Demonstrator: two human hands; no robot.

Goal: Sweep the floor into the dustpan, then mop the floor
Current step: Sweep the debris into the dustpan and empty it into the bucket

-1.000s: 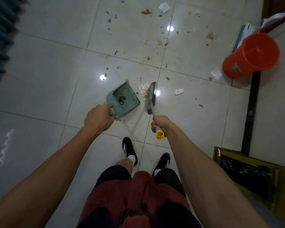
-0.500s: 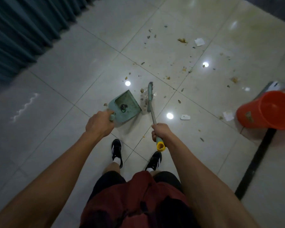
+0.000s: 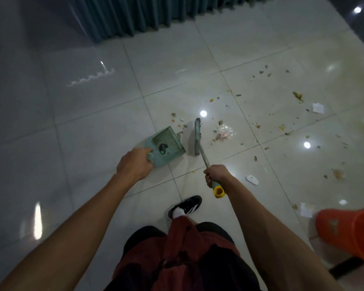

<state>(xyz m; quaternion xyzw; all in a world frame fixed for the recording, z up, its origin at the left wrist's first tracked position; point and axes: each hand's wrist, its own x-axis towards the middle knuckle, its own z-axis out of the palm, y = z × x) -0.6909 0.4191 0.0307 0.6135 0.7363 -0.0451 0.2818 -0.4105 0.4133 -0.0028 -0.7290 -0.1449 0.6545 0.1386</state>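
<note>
The left hand [image 3: 135,166] is gripping the teal plastic dustpan [image 3: 166,147] handle; the right hand [image 3: 216,175] is clenching the yellow-capped broom [image 3: 198,137] beside it.

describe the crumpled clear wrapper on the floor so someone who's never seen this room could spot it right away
Start at the broom head on the pale tiled floor, just right of the green dustpan. Right of the bristles, apart from them, lies the clear wrapper. Unlike the flat white paper scraps and small dark crumbs around it, it is see-through, crinkled and glinting, with pinkish bits.
</note>
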